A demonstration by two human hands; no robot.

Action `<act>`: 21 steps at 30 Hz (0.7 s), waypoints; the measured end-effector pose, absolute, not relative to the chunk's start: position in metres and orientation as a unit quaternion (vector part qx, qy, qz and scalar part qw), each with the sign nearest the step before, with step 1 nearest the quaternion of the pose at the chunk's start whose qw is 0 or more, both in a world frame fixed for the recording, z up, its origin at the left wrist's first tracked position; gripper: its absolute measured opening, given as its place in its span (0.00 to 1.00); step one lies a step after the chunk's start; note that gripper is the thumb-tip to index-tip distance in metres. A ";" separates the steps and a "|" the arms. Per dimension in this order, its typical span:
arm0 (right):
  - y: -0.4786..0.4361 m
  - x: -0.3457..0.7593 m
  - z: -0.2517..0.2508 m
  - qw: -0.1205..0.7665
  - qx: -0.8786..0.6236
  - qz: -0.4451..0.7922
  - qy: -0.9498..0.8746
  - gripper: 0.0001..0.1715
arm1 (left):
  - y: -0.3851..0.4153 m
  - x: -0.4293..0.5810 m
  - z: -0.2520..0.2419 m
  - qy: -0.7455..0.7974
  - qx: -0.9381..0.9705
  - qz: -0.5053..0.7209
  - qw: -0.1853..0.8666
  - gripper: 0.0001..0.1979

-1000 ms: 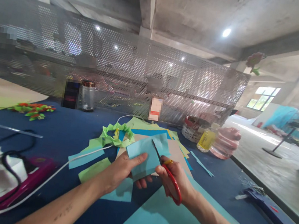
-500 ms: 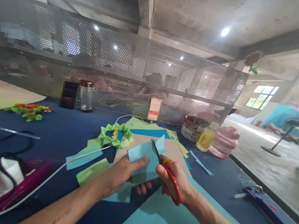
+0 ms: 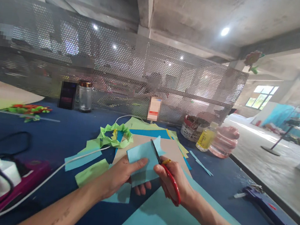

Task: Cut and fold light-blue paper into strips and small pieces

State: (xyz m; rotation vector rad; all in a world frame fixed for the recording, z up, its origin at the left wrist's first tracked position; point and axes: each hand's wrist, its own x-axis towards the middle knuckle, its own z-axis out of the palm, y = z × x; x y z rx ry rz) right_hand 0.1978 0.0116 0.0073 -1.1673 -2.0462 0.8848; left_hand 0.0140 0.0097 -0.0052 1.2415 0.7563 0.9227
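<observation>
- A broad grey perforated metal screen [image 3: 116, 70] stands along the far side
- A dark-blue covered table [image 3: 93, 218] spreads in front of it
- A large flat light-blue paper sheet [image 3: 168, 223] lies at the near right, partly under the right forearm
- A flat beige paper sheet [image 3: 174, 147] lies beyond the hands, among blue and green sheets
- A pale-green folded-paper ring [image 3: 120, 143] rests just left of that sheet
- The left hand [image 3: 123, 170] is clamped on a small pale-blue piece of paper [image 3: 142, 148], thumb on top and fingers underneath
- The right hand [image 3: 181, 180] is closed round red-handled scissors with dark blades [image 3: 168, 172], just right of the left hand
- The small paper is above the table, between the hands, its far right corner bent up; it looks very light, thin and quick to crease or tear, so a flat pinch at its near left edge, clear of the blades, should suit it best
- The scissors seem stiff and easily steered by the handle loops; their blades point far left across the paper, and whether paper sits between them I cannot tell
- Thin light-blue paper strips [image 3: 201, 163] lie at the right
</observation>
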 end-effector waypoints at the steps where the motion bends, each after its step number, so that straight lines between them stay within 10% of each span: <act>1: 0.012 0.198 0.007 0.308 -0.444 0.336 -0.772 0.32 | 0.010 0.014 -0.005 0.334 0.548 0.406 0.651 0.20; 21: 0.013 0.200 0.005 0.287 -0.437 0.336 -0.784 0.29 | 0.010 0.014 -0.006 0.346 0.538 0.394 0.660 0.20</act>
